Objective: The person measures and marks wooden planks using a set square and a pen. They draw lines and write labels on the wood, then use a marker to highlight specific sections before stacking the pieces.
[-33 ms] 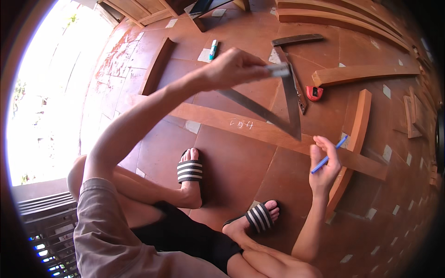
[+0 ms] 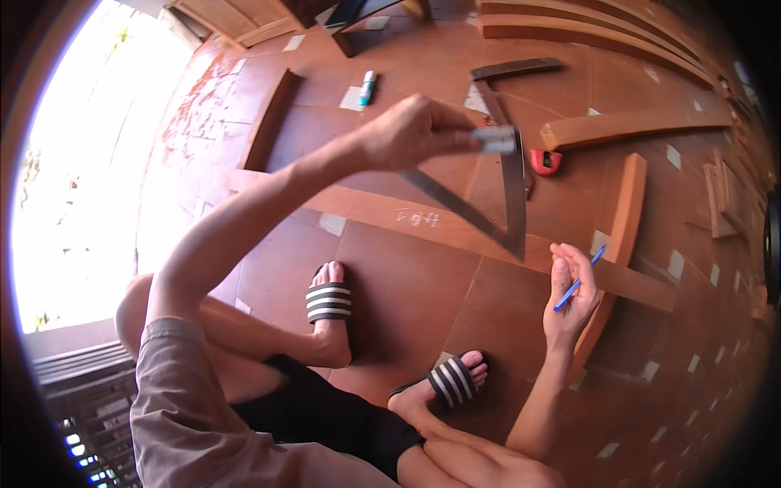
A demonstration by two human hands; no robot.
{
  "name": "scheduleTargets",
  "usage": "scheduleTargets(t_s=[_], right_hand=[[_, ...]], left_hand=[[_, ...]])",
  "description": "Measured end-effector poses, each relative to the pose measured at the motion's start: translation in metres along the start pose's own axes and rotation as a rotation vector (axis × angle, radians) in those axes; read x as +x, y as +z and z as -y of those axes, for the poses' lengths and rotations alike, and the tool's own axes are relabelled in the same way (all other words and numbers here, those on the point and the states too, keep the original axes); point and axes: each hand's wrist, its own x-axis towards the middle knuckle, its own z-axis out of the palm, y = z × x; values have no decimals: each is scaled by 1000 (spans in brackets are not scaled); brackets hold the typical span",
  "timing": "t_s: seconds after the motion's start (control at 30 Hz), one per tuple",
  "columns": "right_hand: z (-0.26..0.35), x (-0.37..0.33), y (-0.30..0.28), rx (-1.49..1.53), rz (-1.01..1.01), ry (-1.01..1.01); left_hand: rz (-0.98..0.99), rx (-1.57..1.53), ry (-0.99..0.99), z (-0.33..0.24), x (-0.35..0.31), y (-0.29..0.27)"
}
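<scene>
The shirt is taupe, shorts black, slides striped.

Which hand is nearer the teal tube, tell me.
Left. The left hand is just below and right of the teal tube in the picture; the right hand is much farther down and right.

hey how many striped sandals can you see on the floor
2: one sandal on the person's left foot, another sandal on the right foot.

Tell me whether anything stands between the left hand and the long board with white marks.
Yes: the metal square, held by the left hand, crosses in front of the board; contact is unclear. Nothing else visible intervenes.
</scene>
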Motion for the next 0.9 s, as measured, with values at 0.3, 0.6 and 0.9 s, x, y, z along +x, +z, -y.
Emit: scheduleTargets(t_s=[0.3, 0.6, 0.9], right_hand=[[-15, -100, -2, 552, 211, 670], [-29, -97, 17, 193, -350, 489], [-47, -72, 58, 204, -454, 471]], left_hand=[[231, 324, 1096, -63, -35, 113], [134, 179, 471, -45, -7, 140], [162, 124, 31, -30, 75, 195]])
